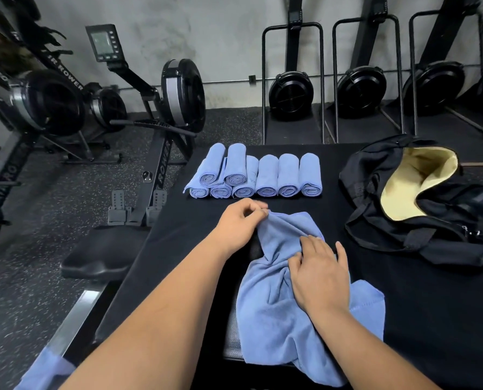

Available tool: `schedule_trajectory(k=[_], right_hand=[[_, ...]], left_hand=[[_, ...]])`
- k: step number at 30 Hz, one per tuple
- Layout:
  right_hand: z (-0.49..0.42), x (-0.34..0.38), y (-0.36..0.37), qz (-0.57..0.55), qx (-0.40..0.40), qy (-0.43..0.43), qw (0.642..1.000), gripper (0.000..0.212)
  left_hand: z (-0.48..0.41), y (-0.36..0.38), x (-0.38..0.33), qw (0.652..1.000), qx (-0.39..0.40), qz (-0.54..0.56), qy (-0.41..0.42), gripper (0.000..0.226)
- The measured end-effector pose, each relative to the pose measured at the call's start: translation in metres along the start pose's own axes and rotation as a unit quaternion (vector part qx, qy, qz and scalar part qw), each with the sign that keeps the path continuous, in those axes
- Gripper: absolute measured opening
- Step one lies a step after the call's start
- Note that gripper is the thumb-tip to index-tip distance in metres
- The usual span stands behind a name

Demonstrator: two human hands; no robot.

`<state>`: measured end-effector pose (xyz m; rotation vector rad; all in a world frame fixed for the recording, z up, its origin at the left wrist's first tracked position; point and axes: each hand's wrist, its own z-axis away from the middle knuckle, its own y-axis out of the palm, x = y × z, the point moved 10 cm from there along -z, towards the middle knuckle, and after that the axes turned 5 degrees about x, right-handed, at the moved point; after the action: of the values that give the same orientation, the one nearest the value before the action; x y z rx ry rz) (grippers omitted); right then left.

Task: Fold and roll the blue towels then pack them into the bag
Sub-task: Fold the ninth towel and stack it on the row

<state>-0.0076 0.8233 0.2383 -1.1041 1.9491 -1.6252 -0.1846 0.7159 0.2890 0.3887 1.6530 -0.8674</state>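
1. Together, both hands were on one loose towel. The left hand pinched its far corner between thumb and fingertips, the other fingers curled.
2. The right hand lay on the middle of the cloth, fingers bent and thumb tucked against a bunched fold, gripping it.
3. That towel lay crumpled and twisted on the black desk, straight in front of the person, with its near end spread wide.
4. Just beyond the left hand sat the rolled towels: six in a row side by side, with two more resting on top at the left end.
5. To the right, well apart from the rolls, the black bag lay on the desk, its mouth open and a yellow lining showing.
6. Off the desk's left side stood a rowing machine, and more stood upright along the grey wall behind.
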Motion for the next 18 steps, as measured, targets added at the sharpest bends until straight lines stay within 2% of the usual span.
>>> schedule_trajectory(k=[3,7,11,13,15,18], right_hand=[[0.0,0.0,0.0,0.008,0.005,0.004,1.0,0.051],[0.0,0.0,0.0,0.022,0.008,0.009,1.0,0.051],[0.0,-0.001,0.0,0.02,0.012,0.016,1.0,0.057],[0.0,-0.001,0.0,0.015,0.01,0.017,1.0,0.057],[0.001,-0.001,-0.002,0.011,0.006,0.017,1.0,0.056],[0.001,-0.001,-0.004,0.002,-0.007,0.014,1.0,0.052]], left_hand=[[-0.005,-0.006,-0.006,0.999,0.038,-0.018,0.0,0.031],[-0.006,-0.017,-0.013,0.97,0.068,-0.232,0.031,0.04],[0.003,-0.009,0.003,0.955,0.191,-0.225,-0.035,0.044],[0.005,-0.011,0.004,0.946,0.22,-0.232,-0.053,0.048],[0.003,-0.019,-0.005,0.958,0.197,-0.204,-0.047,0.048],[-0.006,-0.039,-0.019,0.986,0.121,-0.112,-0.036,0.043]])
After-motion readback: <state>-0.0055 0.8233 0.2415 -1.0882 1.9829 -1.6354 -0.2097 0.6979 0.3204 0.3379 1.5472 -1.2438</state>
